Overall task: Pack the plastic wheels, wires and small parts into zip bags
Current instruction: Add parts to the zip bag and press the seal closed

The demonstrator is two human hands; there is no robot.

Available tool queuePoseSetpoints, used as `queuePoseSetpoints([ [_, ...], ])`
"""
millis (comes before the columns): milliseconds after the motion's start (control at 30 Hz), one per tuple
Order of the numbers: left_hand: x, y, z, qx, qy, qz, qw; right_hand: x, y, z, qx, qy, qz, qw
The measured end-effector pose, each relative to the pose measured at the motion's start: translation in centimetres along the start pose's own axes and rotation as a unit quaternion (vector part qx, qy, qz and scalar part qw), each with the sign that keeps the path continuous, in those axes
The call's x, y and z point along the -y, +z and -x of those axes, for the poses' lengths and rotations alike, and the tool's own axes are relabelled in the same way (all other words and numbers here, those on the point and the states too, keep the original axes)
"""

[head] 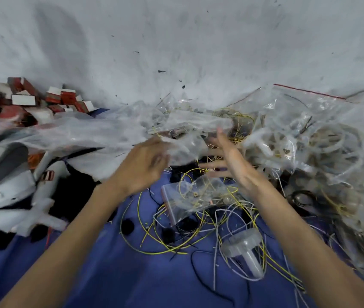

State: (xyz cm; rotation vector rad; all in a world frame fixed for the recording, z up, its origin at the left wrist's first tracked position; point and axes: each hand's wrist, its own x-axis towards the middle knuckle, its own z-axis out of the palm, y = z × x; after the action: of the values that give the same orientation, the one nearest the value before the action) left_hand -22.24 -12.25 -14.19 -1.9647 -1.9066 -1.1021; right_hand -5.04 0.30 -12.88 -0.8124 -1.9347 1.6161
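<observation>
My left hand (142, 165) hangs over the blue cloth at the middle, blurred, its fingers curled at the edge of a clear plastic bag (183, 130). Just to its right my right hand (227, 160) has its fingers spread straight toward the same bag. Below both hands lies a small zip bag (189, 196) with a red strip, holding small parts and yellow wire. Loose yellow, grey and black wires (176, 238) sprawl over the cloth. A clear plastic wheel on a stem (244, 247) lies lower right.
A heap of filled clear zip bags (309, 138) rises at the right. Red and white boxes (32, 96) are piled at the far left, white foam plane parts (14, 196) below them. A grey wall (176, 41) stands behind. The blue cloth (110, 274) covers the floor.
</observation>
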Motion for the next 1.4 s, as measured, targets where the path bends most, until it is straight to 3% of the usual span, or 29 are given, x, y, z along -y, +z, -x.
queuePoseSetpoints([
  [67,-2.8,0.0,1.1,0.064,0.070,0.044,0.994,-1.0,-0.7,-0.1,0.072,0.086,-0.131,0.985],
  [133,-4.8,0.0,2.3,0.144,0.102,0.075,0.981,-2.3,-1.4,0.0,0.119,0.132,-0.164,0.970],
  [333,-3.9,-1.4,2.9,0.427,0.046,0.144,0.892,-3.7,-1.4,0.6,0.021,0.107,-0.167,0.980],
  [433,-2.2,-2.9,1.7,0.470,0.053,0.110,0.874,-3.9,-2.2,0.7,0.030,0.082,-0.216,0.972],
  [533,-0.1,-5.0,0.7,0.444,0.006,0.083,0.892,-2.9,-2.8,1.5,0.079,0.055,-0.146,0.984],
  [667,2.6,-7.5,-0.9,0.324,-0.054,-0.012,0.944,-1.7,-2.6,2.2,-0.002,-0.014,-0.119,0.993],
  [767,2.5,-7.6,-1.7,0.300,-0.117,-0.117,0.939,-1.8,-1.9,2.1,-0.030,-0.078,-0.027,0.996],
  [833,1.4,-6.8,-2.3,0.234,-0.162,-0.200,0.937,-1.9,-1.0,2.0,-0.022,-0.094,-0.002,0.995],
  [867,0.8,-5.8,-2.7,0.191,-0.183,-0.191,0.945,-1.9,-0.6,2.0,-0.015,-0.102,0.002,0.995],
  [933,-1.1,-3.1,-3.4,0.150,-0.228,-0.073,0.959,-2.1,0.0,1.9,0.011,-0.120,0.002,0.993],
  [1000,-3.3,0.0,-4.1,0.146,-0.278,0.035,0.949,-2.3,0.5,2.0,0.050,-0.123,0.034,0.991],
  [1167,-4.0,3.9,-4.4,0.089,-0.244,-0.038,0.965,-2.1,0.1,2.1,0.055,-0.082,0.073,0.992],
  [1300,-3.6,4.1,-3.5,0.090,-0.204,0.039,0.974,-2.7,-0.4,1.2,-0.029,-0.004,0.113,0.993],
  [1400,-3.5,3.2,-3.5,0.110,-0.184,0.054,0.975,-3.7,-0.3,0.7,-0.027,0.005,0.170,0.985],
])
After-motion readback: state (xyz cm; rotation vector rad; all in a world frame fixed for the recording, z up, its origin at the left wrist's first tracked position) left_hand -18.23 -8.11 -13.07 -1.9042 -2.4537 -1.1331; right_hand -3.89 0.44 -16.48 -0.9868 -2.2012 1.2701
